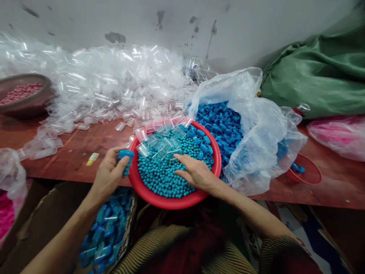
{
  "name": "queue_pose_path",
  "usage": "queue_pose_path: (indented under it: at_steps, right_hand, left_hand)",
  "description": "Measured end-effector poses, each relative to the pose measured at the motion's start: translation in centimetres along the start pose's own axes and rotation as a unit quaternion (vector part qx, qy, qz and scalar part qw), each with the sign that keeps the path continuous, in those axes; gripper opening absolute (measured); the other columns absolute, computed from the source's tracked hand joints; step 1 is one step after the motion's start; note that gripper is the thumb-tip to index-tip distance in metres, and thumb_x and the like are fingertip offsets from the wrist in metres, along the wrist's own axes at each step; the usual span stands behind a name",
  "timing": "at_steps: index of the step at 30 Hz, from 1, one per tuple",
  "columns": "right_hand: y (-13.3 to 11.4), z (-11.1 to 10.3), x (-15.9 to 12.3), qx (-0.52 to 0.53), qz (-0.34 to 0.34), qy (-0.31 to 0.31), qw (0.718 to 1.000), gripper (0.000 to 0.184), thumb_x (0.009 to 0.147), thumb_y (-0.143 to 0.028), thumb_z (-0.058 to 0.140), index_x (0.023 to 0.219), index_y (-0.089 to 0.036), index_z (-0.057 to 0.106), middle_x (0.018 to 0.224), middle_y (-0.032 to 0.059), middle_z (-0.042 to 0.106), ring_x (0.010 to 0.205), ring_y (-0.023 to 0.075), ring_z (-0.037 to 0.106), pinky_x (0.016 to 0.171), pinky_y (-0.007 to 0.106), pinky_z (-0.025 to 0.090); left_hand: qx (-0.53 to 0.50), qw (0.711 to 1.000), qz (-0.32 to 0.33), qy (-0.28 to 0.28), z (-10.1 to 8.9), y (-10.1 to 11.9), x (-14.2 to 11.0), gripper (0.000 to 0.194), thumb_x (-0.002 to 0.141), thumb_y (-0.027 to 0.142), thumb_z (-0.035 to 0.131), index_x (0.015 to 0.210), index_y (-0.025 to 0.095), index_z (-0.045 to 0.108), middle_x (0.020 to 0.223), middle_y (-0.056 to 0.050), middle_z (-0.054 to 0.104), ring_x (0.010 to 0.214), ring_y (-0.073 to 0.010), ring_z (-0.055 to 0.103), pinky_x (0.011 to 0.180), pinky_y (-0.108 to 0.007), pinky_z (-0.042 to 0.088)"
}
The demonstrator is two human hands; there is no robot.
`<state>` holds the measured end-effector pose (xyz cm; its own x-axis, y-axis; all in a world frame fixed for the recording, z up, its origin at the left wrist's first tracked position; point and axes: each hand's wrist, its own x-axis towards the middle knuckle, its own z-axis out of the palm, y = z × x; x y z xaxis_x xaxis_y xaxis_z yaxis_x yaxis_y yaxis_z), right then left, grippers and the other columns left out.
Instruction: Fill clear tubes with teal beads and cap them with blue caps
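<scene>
My left hand [110, 167] is closed around a small clear container with a blue cap [125, 153], held at the left rim of a red basin [173, 204]. Blue-green beads seem to show through its wall. Turquoise beads [162, 177] fill the basin, with clear plastic cups [165, 146] lying on them at the back left and loose blue caps [203, 147] at the back right. Above the beads on the right side hovers my right hand [196, 171], thumb and fingers apart, with nothing visible between them. Whether its fingertips touch the beads or a cup, I cannot tell.
Clear cups [114, 83] are heaped along the wall. A plastic bag [256, 133] of blue caps [219, 129] stands right of the basin, near a red basket [306, 171]. Far left is a bowl [25, 106] of pink beads. Below the table edge, a box holds filled blue-capped containers [107, 232].
</scene>
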<state>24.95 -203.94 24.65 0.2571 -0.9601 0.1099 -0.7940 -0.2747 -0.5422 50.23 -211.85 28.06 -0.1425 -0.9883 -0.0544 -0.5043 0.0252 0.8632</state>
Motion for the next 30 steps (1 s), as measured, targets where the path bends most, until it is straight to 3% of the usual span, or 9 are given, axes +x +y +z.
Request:
queue_pose_path:
  at_steps: [7,10,12,14,16,20,23,27,30]
  right_hand:
    - [0.3,-0.4,2.9,-0.165,-0.012,-0.045,0.985,0.028,0.094,-0.018,0.037,0.117,-0.02,0.052,0.113,0.0086,0.059,0.093,0.0182,0.059,0.068,0.026,0.049]
    - [-0.1,0.3,4.3,-0.233,-0.024,-0.076,0.969,0.03,0.092,-0.011,0.031,0.113,-0.018,0.052,0.107,0.01,0.059,0.088,0.0206,0.059,0.061,0.028,0.048]
    - [0.1,0.6,4.7,-0.248,-0.016,-0.084,0.965,0.031,0.092,-0.009,0.029,0.112,-0.016,0.052,0.104,0.0114,0.059,0.086,0.0218,0.059,0.061,0.029,0.049]
    - [0.6,0.8,4.8,-0.23,-0.002,-0.094,0.969,0.027,0.092,-0.012,0.033,0.109,-0.014,0.054,0.101,0.0117,0.06,0.084,0.0217,0.06,0.063,0.03,0.049]
    - [1.2,0.7,4.6,-0.174,0.011,-0.1,0.98,0.021,0.091,-0.017,0.041,0.105,-0.014,0.056,0.1,0.0115,0.061,0.085,0.0211,0.061,0.068,0.031,0.05]
    - [1.7,0.3,3.8,0.045,0.019,-0.038,0.998,0.024,0.09,-0.018,0.047,0.111,-0.013,0.056,0.1,0.0093,0.065,0.089,0.0174,0.063,0.078,0.029,0.049]
    - [1.1,0.1,3.0,0.19,0.02,-0.055,0.98,0.025,0.093,-0.017,0.041,0.112,-0.015,0.056,0.087,0.0034,0.068,0.073,0.0126,0.065,0.067,0.024,0.049]
    - [0.5,0.0,1.9,0.066,0.022,-0.044,0.997,0.021,0.092,-0.023,0.046,0.1,-0.015,0.064,0.088,0.006,0.071,0.081,0.0162,0.066,0.073,0.026,0.047]
    - [1.2,-0.7,1.0,-0.015,0.025,-0.013,0.999,0.026,0.091,-0.029,0.049,0.109,-0.018,0.063,0.102,0.0081,0.07,0.093,0.0189,0.065,0.079,0.029,0.047]
  left_hand:
    - [0.25,0.954,0.043,0.16,-3.2,-5.4,5.7,0.042,0.077,0.023,0.054,0.119,0.017,0.051,0.094,-0.003,0.059,0.081,-0.0182,0.057,0.075,-0.032,0.045]
    - [0.302,0.924,0.1,0.214,-2.3,-4.9,5.7,0.047,0.078,0.024,0.054,0.123,0.011,0.05,0.1,-0.009,0.062,0.087,-0.0218,0.058,0.077,-0.034,0.045]
    - [0.281,0.923,0.149,0.216,-1.0,-3.5,4.4,0.039,0.081,0.024,0.05,0.116,0.01,0.055,0.093,-0.009,0.064,0.076,-0.0179,0.058,0.07,-0.03,0.046]
    - [0.241,0.936,0.191,0.173,0.9,-1.9,2.5,0.028,0.084,0.025,0.045,0.102,0.013,0.062,0.078,-0.004,0.063,0.064,-0.0136,0.055,0.065,-0.026,0.044]
    - [0.177,0.965,0.18,0.075,3.1,-0.6,0.8,0.027,0.084,0.03,0.046,0.102,0.016,0.061,0.066,0.001,0.058,0.054,-0.0109,0.05,0.057,-0.024,0.041]
    - [0.001,0.993,0.043,-0.112,7.4,0.6,-0.6,0.042,0.08,0.037,0.051,0.115,0.015,0.052,0.075,0.0,0.059,0.054,-0.0112,0.053,0.049,-0.023,0.041]
    - [-0.116,0.979,-0.024,-0.168,9.6,1.0,-0.5,0.041,0.076,0.041,0.053,0.108,0.015,0.052,0.083,-0.004,0.062,0.065,-0.0149,0.06,0.054,-0.026,0.046]
    - [-0.134,0.974,-0.022,-0.183,10.1,1.4,-0.4,0.031,0.075,0.041,0.053,0.095,0.017,0.052,0.085,-0.004,0.064,0.073,-0.0169,0.061,0.061,-0.028,0.048]
    - [0.075,0.966,0.031,-0.245,9.2,1.4,-0.2,0.021,0.076,0.034,0.053,0.09,0.019,0.054,0.074,-0.003,0.062,0.072,-0.0202,0.061,0.064,-0.031,0.045]
